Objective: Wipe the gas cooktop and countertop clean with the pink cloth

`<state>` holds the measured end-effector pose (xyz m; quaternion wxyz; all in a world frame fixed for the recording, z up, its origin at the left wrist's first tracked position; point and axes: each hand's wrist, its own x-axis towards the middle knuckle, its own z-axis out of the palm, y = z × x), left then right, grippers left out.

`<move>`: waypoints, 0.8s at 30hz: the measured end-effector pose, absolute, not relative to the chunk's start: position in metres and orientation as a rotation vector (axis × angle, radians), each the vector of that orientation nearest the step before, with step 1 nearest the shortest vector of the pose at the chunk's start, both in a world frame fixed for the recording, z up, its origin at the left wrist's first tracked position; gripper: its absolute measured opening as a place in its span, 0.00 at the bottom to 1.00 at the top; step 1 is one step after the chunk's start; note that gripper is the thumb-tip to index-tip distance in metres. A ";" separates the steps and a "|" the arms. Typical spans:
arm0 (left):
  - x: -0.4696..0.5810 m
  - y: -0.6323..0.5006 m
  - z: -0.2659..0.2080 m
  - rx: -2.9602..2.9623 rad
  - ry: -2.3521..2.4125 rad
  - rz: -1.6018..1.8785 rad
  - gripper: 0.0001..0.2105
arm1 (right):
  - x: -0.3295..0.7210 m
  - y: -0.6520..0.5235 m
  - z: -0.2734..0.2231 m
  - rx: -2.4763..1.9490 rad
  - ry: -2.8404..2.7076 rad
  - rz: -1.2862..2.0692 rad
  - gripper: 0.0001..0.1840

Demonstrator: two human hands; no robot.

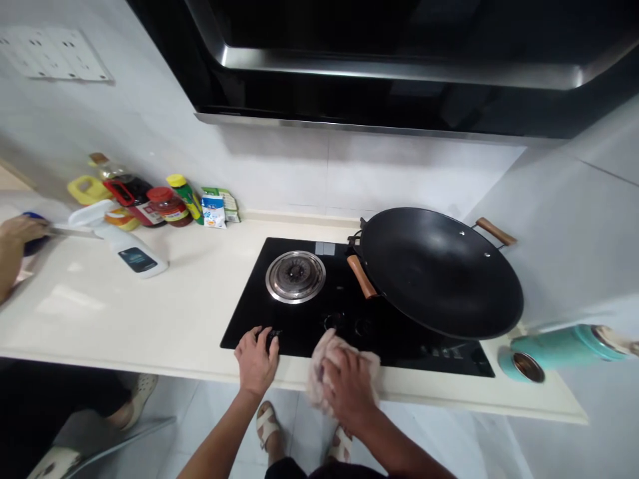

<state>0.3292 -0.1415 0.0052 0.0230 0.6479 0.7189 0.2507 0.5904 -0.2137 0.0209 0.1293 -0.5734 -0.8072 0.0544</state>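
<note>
My right hand [352, 392] grips a pale pinkish cloth [319, 362], pressed against the front edge of the black glass cooktop [249, 313] just below its knobs. Part of the cloth hangs over the counter edge. My left hand [257, 359] rests with fingers apart on the cooktop's front left corner and holds nothing. Behind it is the left burner [295, 276], bare, with a shiny metal ring. On the right side of the cooktop sits a large black wok [439, 273] with wooden handles, covering whatever is beneath it.
A white spray bottle [134, 253] stands on the counter [200, 293] at left, before several sauce bottles and seasoning packets [214, 209]. A turquoise flask [564, 349] is at the right end. Overhead hangs a black range hood [349, 100]. Another person's hand [22, 229] shows far left.
</note>
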 end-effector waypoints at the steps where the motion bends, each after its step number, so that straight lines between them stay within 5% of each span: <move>1: 0.329 -0.142 0.005 2.007 2.221 0.796 0.20 | 0.573 -0.205 0.024 -1.572 -2.411 0.182 0.25; 7: 0.321 -0.142 0.000 1.991 2.179 0.914 0.20 | 0.511 -0.114 0.043 -1.290 -2.544 0.349 0.18; 13: 0.321 -0.148 0.004 1.997 2.157 1.024 0.22 | 0.526 -0.111 0.052 -1.215 -2.367 0.499 0.26; 18: 0.354 -0.156 0.022 2.216 2.008 0.918 0.22 | 0.629 -0.215 0.006 -1.434 -1.884 0.515 0.17; 24: 0.403 -0.127 0.031 2.444 1.795 0.395 0.37 | 0.813 -0.318 -0.019 -2.005 -1.342 0.676 0.24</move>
